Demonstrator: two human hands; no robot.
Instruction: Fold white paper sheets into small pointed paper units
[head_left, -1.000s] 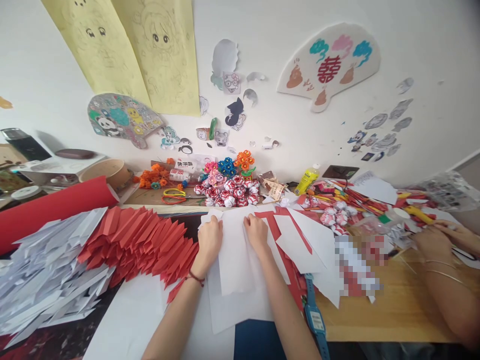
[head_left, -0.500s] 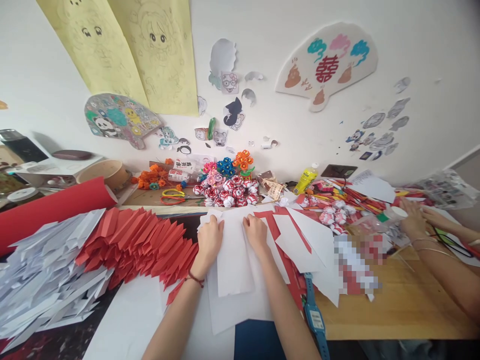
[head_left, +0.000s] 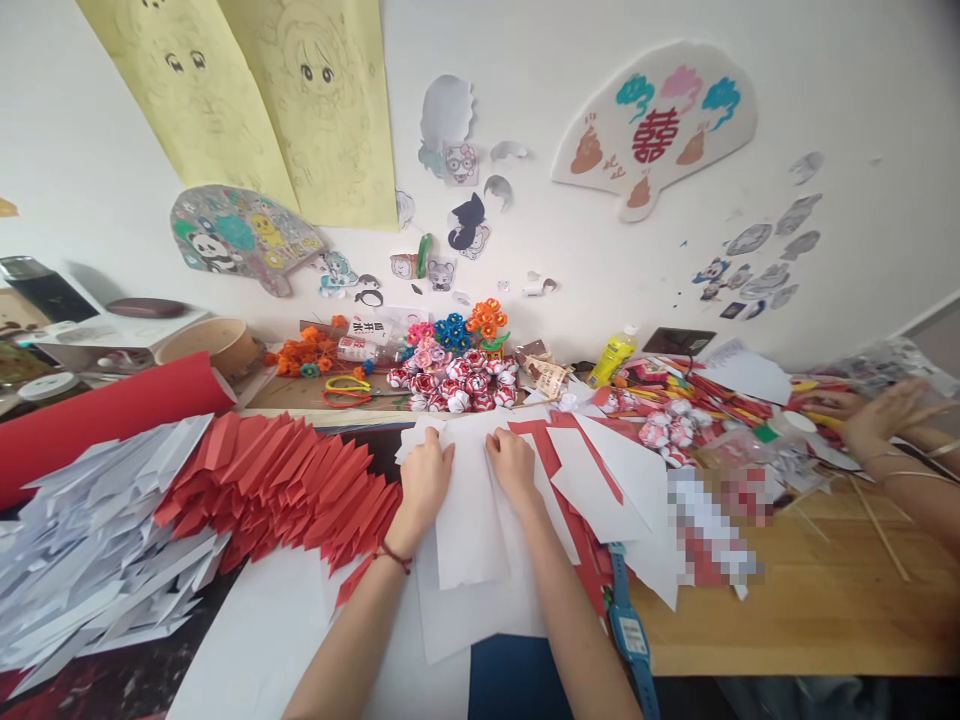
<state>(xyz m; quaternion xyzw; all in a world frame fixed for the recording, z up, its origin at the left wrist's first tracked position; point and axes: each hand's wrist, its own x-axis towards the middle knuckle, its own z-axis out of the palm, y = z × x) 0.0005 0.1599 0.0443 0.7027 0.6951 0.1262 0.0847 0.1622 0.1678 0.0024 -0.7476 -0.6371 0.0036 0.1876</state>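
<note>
Our left hand [head_left: 425, 475] and right hand [head_left: 513, 465], fingers curled closed, gripped the far end of a white sheet [head_left: 471, 535] between them, just as half a second earlier; meanwhile, a co-worker's hand [head_left: 883, 418] had shifted rightward and a thin stick [head_left: 879, 527] had appeared.

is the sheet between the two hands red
No, the sheet between the left hand and right hand is white; folded red paper lies farther left.

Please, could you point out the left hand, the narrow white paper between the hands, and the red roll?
Left hand [head_left: 424, 478]: head view, on the back of the hand.
Narrow white paper [head_left: 470, 520]: head view, around its middle.
Red roll [head_left: 120, 425]: head view, on its curved side.
</note>
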